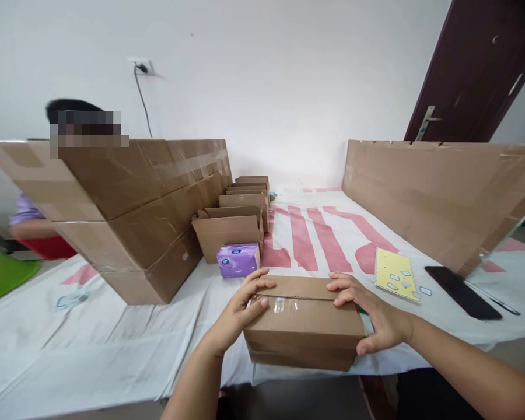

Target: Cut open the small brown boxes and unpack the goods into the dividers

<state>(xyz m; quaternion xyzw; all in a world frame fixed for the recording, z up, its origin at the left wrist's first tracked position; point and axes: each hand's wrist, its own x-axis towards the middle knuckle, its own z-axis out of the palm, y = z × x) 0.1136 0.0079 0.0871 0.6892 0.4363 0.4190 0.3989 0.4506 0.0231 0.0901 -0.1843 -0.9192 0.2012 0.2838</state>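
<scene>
A small brown cardboard box (304, 321) lies at the near edge of the table, its top flaps folded together and a strip of clear tape across part of the seam. My left hand (242, 303) grips its left end, fingers and thumb over the top. At the opposite end, my right hand (370, 312) holds the box with fingers on the top and the thumb low on the side. Just beyond my left hand sits a purple tissue pack (239, 260). A bit of green shows beside the box under my right hand; I cannot tell what it is.
Several open cartons (227, 233) line up behind the tissue pack. Stacked boxes (144, 204) form a wall on the left, with a person (30, 213) behind. A cardboard panel (429, 192) stands right, near a yellow sticker card (396, 274), a black phone (461, 291) and a pen (494, 298).
</scene>
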